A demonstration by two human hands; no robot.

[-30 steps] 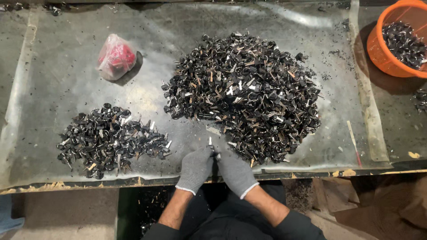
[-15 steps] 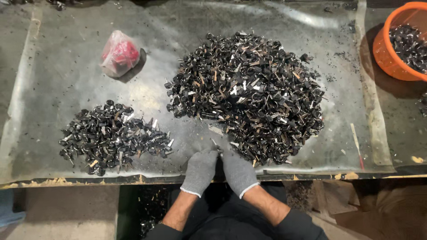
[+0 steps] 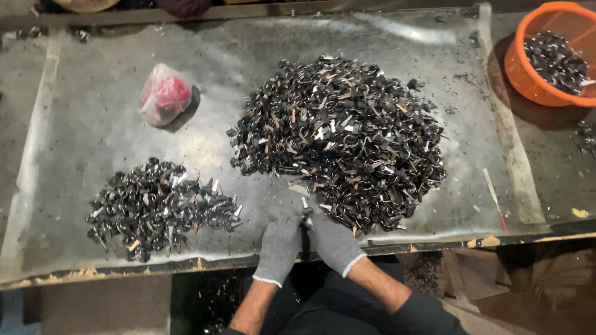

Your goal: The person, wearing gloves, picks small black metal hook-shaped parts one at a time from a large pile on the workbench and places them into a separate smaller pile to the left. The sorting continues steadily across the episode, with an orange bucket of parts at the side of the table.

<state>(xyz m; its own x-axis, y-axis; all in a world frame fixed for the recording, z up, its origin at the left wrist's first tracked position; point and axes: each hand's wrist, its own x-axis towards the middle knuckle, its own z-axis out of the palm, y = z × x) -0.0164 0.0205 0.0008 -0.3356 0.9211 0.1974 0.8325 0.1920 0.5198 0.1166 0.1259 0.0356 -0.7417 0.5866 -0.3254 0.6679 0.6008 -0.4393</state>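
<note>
Both my hands wear grey knit gloves and meet at the table's near edge. My left hand [image 3: 278,247] and my right hand [image 3: 333,243] pinch one small black-and-silver metal part [image 3: 305,208] between their fingertips. Just beyond them lies a large heap of the same small black parts [image 3: 340,139]. A smaller heap of these parts [image 3: 158,208] lies to the left of my hands.
A plastic sheet covers the table [image 3: 87,111]. A clear bag with red contents [image 3: 164,94] lies at the back left. An orange basin [image 3: 546,53] holding more black parts stands at the far right. A thin stick [image 3: 495,198] lies by the right side.
My hands stay together at the near edge, working the small part between the fingertips. The view has shifted slightly. The heaps have not moved.
</note>
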